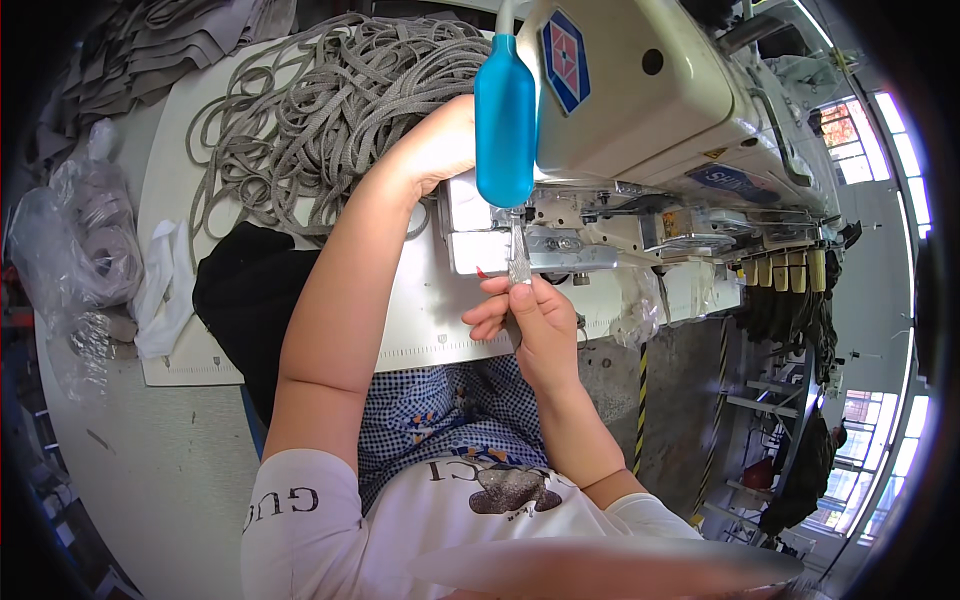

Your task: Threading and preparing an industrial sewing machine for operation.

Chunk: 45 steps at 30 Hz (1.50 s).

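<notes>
My right hand (541, 325) is closed at the front of a sewing machine (640, 80), thumb pressed against the fingers. A short end of grey woven cord (519, 262) stands up from that pinch, toward the machine's metal plate (572, 250). My left hand (452, 138) reaches forward beside the machine head, at the edge of a large tangled heap of grey cord (330, 110). A blue capsule-shaped lamp (505, 125) covers its fingers, so what they do is hidden. The lamp also hides the needle area.
Black cloth (250, 290) hangs over the front left edge of the white machine table (420, 330). Clear plastic bags with rolls (105, 240) lie further left, and folded grey fabric (150, 50) is stacked at the back left. Yellow-black tape (642, 410) marks the right side.
</notes>
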Available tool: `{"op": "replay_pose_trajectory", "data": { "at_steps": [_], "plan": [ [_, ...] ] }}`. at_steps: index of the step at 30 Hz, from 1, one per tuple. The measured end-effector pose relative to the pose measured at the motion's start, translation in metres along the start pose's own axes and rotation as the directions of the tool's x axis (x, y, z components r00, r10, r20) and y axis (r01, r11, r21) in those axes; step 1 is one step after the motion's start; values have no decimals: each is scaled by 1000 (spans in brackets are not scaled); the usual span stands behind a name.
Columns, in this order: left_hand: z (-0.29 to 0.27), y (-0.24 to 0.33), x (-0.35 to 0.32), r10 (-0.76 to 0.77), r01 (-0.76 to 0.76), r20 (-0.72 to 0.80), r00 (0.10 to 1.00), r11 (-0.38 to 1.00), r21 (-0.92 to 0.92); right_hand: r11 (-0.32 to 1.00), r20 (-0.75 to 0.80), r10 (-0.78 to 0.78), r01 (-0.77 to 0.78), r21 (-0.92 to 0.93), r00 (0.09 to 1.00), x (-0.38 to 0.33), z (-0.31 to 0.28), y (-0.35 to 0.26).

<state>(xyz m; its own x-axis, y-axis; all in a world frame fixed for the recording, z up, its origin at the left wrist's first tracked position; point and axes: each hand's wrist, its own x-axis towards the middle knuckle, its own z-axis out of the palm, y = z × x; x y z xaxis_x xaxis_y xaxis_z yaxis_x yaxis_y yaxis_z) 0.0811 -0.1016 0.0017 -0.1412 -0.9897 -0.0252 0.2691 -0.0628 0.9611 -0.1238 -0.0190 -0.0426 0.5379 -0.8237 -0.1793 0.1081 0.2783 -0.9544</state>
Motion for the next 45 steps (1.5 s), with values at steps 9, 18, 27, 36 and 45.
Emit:
{"op": "replay_pose_trajectory", "data": {
  "at_steps": [9, 18, 27, 36, 45],
  "plan": [
    [1, -1, 1, 3, -3, 2, 1000, 1000, 4, 1000, 6, 2, -2, -5, 1000, 0, -1, -1],
    [1, -1, 0, 21, -21, -5, 1000, 1000, 23, 1000, -17, -11, 10, -13, 1000, 1, 0, 0],
    [2, 1, -2, -7, 7, -6, 1000, 1000, -12, 1000, -3, -8, 8, -5, 1000, 0, -1, -1],
    [2, -2, -1, 32, -32, -7, 999, 999, 7, 1000, -3, -10, 10, -12, 1000, 0, -1, -2],
    [1, -4, 0, 75, -76, 23, 997, 996, 41, 1000, 3, -7, 7, -2, 1000, 0, -2, -1]
  ]
}}
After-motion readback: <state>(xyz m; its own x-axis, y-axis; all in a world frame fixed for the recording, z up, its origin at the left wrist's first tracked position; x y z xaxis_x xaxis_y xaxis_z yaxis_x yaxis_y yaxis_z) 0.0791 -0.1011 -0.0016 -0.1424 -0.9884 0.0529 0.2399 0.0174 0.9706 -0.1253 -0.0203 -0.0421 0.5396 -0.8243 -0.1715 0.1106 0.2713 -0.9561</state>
